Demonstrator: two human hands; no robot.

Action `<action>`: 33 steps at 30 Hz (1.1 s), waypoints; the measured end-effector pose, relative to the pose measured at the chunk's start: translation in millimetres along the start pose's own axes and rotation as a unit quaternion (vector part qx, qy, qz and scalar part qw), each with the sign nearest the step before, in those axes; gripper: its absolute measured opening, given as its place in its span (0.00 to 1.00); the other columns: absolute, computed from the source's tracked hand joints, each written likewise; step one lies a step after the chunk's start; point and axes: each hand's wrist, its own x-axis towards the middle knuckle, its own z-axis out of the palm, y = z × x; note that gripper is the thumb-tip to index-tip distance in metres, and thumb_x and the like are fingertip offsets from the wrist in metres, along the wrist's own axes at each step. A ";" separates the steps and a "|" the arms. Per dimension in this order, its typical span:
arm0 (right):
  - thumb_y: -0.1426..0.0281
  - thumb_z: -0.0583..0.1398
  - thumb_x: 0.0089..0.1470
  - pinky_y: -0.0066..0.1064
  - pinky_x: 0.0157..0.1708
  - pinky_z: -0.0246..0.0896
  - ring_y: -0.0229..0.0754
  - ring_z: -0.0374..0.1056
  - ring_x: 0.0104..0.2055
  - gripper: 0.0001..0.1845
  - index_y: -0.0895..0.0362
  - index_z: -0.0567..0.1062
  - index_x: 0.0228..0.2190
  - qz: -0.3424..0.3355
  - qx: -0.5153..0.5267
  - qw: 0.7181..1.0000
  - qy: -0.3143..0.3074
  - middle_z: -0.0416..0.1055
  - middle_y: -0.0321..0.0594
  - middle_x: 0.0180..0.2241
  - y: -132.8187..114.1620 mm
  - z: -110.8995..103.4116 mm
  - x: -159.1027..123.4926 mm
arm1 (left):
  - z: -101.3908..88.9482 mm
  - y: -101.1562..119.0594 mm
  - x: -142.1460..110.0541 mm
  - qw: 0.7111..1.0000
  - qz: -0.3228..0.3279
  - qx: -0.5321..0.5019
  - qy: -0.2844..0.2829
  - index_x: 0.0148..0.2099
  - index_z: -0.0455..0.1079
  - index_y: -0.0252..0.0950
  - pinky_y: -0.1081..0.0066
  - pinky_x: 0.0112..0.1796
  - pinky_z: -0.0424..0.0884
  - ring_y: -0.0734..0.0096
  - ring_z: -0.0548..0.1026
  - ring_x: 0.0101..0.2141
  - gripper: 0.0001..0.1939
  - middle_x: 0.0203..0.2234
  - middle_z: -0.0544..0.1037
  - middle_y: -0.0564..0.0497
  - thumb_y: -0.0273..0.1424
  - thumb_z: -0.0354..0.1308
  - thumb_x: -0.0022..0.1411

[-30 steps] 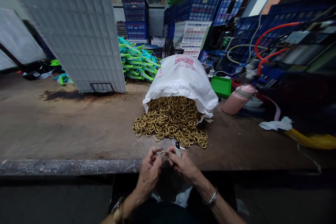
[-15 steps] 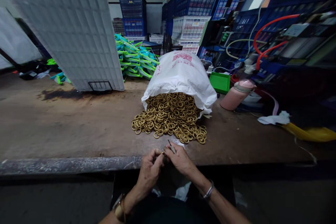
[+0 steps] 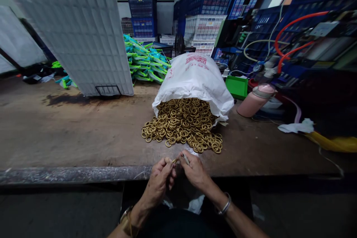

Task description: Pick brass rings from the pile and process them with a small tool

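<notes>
Between the fingertips of my left hand (image 3: 161, 175) is a gold-coloured ring (image 3: 174, 161), held just over the table's front edge. My right hand (image 3: 194, 170) is closed around a small thin metal blade-like tool (image 3: 185, 158), its fingertips close to the ring. Whether the tool touches the ring I cannot tell. Just beyond both hands, a heap of gold-coloured rings (image 3: 181, 128) spills out of a white woven sack (image 3: 192, 80) lying on its side, its mouth facing me.
The brown wooden table (image 3: 92, 134) has a worn front edge. A tall white padded panel (image 3: 92, 37) stands at left on a wire stand. Green and blue pieces (image 3: 147, 63) lie behind it. At right are a green tray (image 3: 236, 87), a pink bottle (image 3: 256, 100) and red hoses (image 3: 281, 44).
My hands have moved slightly apart, and the ring now shows more clearly between them. The tool has turned in my right fingers, with less of it sticking up. The view has shifted slightly.
</notes>
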 end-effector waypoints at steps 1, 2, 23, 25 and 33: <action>0.69 0.49 0.52 0.24 0.23 0.47 0.34 0.55 0.22 0.10 0.56 0.63 0.22 -0.012 -0.024 1.000 -0.010 0.59 0.31 0.18 -0.2 -0.1 -1.9 | 0.2 0.9 0.2 1.000 0.004 0.010 0.005 0.30 0.58 0.36 0.82 0.15 0.52 0.86 0.57 0.14 0.16 0.17 0.65 0.60 0.44 0.54 0.53; 0.71 0.49 0.51 0.24 0.23 0.47 0.34 0.56 0.22 0.08 0.56 0.64 0.23 -0.023 -0.044 0.998 -0.025 0.61 0.31 0.19 -0.8 0.0 -3.8 | 0.2 1.5 0.6 1.000 0.008 0.021 0.012 0.30 0.58 0.36 0.82 0.15 0.52 0.86 0.57 0.14 0.16 0.17 0.65 0.59 0.44 0.53 0.53; 0.81 0.48 0.41 0.27 0.23 0.41 0.37 0.61 0.24 0.15 0.57 0.67 0.32 0.002 -0.305 0.950 -0.062 0.69 0.37 0.23 7.2 3.5 6.9 | -5.0 0.9 -14.0 0.998 0.040 0.041 -0.016 0.27 0.59 0.35 0.81 0.15 0.58 0.83 0.62 0.15 0.15 0.18 0.67 0.56 0.41 0.54 0.54; 0.82 0.48 0.42 0.27 0.24 0.42 0.38 0.62 0.25 0.15 0.57 0.67 0.32 0.001 -0.316 0.949 -0.023 0.70 0.39 0.25 13.2 5.3 14.3 | -3.3 2.7 -14.0 0.999 0.040 -0.018 -0.029 0.28 0.60 0.34 0.80 0.16 0.62 0.81 0.65 0.18 0.14 0.21 0.70 0.54 0.41 0.55 0.53; 0.80 0.50 0.46 0.26 0.28 0.46 0.39 0.67 0.31 0.22 0.56 0.60 0.45 -0.027 -0.319 0.947 0.024 0.72 0.40 0.30 8.2 18.0 48.5 | -13.1 4.3 0.7 0.987 0.022 -0.158 0.015 0.31 0.64 0.33 0.77 0.20 0.65 0.74 0.70 0.24 0.08 0.26 0.72 0.49 0.32 0.58 0.52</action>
